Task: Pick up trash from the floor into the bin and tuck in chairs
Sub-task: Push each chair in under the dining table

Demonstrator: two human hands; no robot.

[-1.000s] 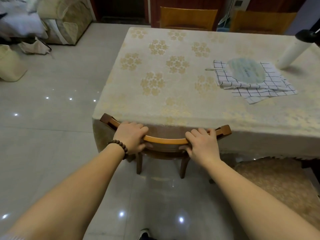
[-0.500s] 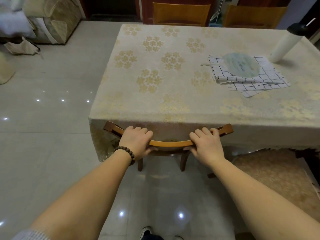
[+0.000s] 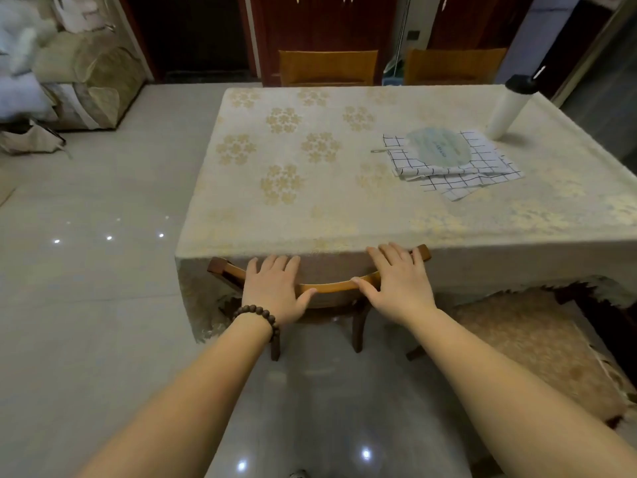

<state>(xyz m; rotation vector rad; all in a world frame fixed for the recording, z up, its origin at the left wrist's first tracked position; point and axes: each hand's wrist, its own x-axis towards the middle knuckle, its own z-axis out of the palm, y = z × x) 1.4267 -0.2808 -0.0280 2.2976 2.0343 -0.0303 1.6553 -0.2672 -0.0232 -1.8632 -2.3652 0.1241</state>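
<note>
Wooden chair pushed in under the near edge of the table, curved top rail pressed up against the hanging tablecloth; two back legs visible below on the glossy tiled floor. Left hand flat on the rail's left part, fingers extended and laid side by side over the rail toward the cloth, thumb stretched right along the wood; not curled around it. Beaded bracelet at the left wrist. Right hand flat on the rail's right part, fingers slightly spread, tips reaching the table edge, thumb pointing left along the rail. Both hands resting on the chair rather than gripping it.

On the table, far right: checked cloth with a pale round fan lying on top, and a white cylindrical bottle with a dark cap standing behind it. Two more chairs at the table's far side, backs showing above the edge. Cushioned seat just right of the tucked chair, partly under the cloth fringe. Sofa with piled fabric at far left. No trash or bin identifiable in view.
</note>
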